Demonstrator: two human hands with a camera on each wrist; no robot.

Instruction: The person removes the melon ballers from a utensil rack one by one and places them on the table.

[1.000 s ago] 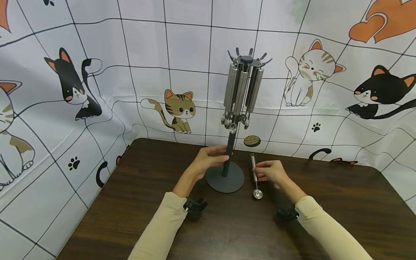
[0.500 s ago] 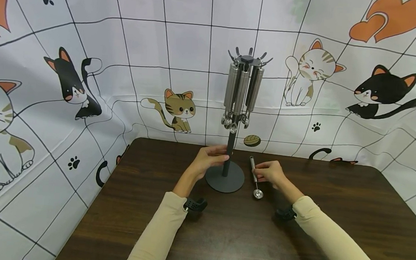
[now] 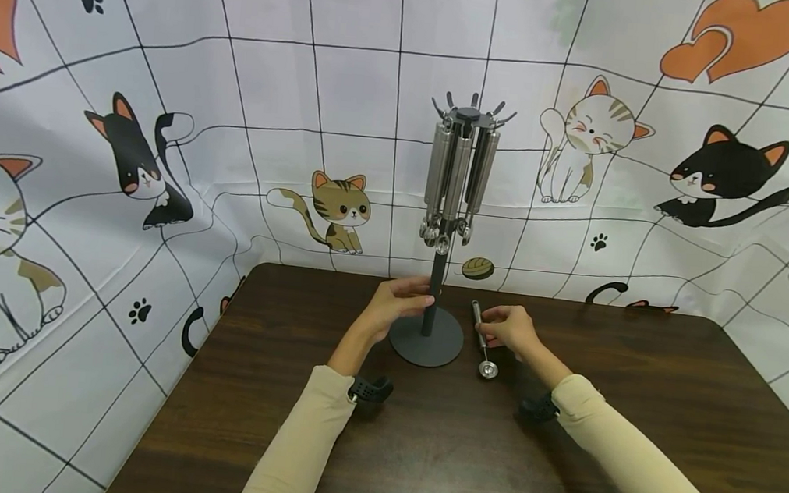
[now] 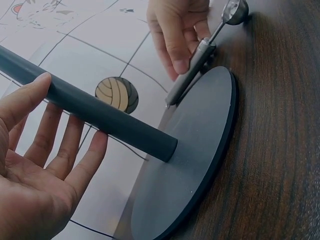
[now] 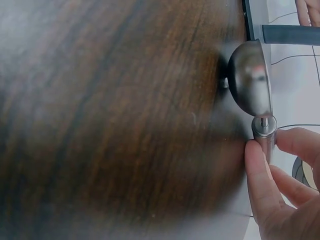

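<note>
A dark grey utensil stand (image 3: 426, 340) stands upright on the table, metal utensils (image 3: 456, 173) hanging round its top. My left hand (image 3: 392, 306) holds its pole (image 4: 115, 117) low down, thumb on one side and fingertips on the other. Right of the round base (image 4: 200, 135), my right hand (image 3: 510, 327) pinches the thick handle of a metal melon baller (image 3: 488, 370) between thumb and fingers. Its rounded bowl (image 5: 250, 80) points toward me, close over the tabletop. In the right wrist view, the bowl hides part of the handle.
The dark wooden table (image 3: 446, 462) extends in front of and beside both hands. Just behind its far edge hangs a white sheet (image 3: 352, 86) printed with cats and grid lines. A dark band (image 3: 371, 389) sits on my left wrist.
The right hand has shifted slightly left, and the melon baller's handle end has come a little lower in the head view. My left hand stays on the pole.
</note>
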